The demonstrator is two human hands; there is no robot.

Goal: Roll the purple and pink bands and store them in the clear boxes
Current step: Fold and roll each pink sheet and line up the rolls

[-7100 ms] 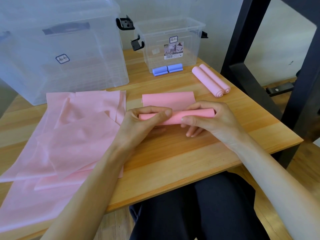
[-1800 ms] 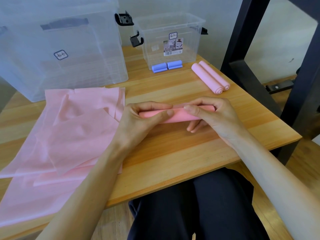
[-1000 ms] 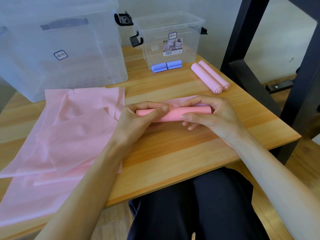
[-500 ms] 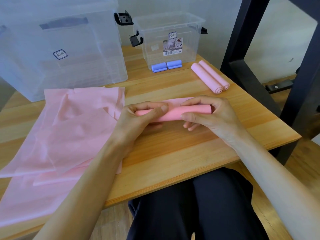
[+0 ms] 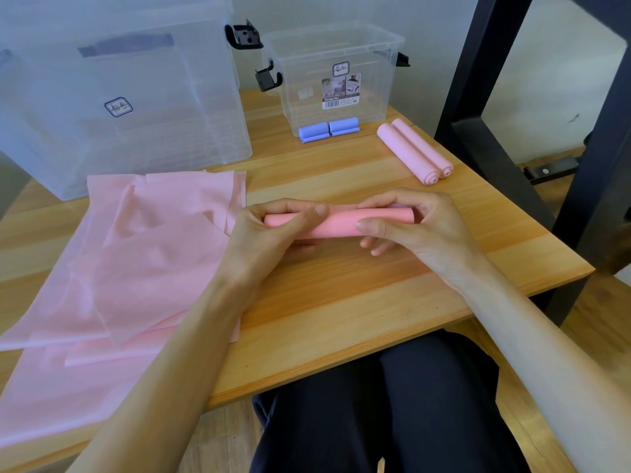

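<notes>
- Nearest, the person's dark-trousered lap [image 5: 392,404] sits under the front edge of the light wooden table [image 5: 341,302].
- To the left, a loose pile of flat, thin pink bands [image 5: 136,261] lies spread on the tabletop, not yet rolled.
- At the middle, both hands are clamped on one pink band rolled into a tight tube [image 5: 338,225] that lies crosswise on the wood. The left hand [image 5: 269,233] curls over its left end with the thumb on top; the right hand [image 5: 416,227] wraps the right end, fingers over the far side and thumb on the near side.
- Judged from this, the step in hand is finishing this roll: almost no flat tail shows beyond the fingers. The next move calls for keeping the tube squeezed so it does not spring open, then carrying it towards a box or the finished rolls.
- Further right, two finished pale pink rolls [image 5: 413,151] lie side by side, touching.
- Beyond, two short purple rolls [image 5: 327,129] rest at the base of the small clear plastic box with black latches [image 5: 334,73], which is open-topped; whether they are inside it or just in front I cannot tell.
- Far left stands a large clear plastic box [image 5: 112,90].
- A black metal frame [image 5: 478,97] and a pale wall close the right side.
</notes>
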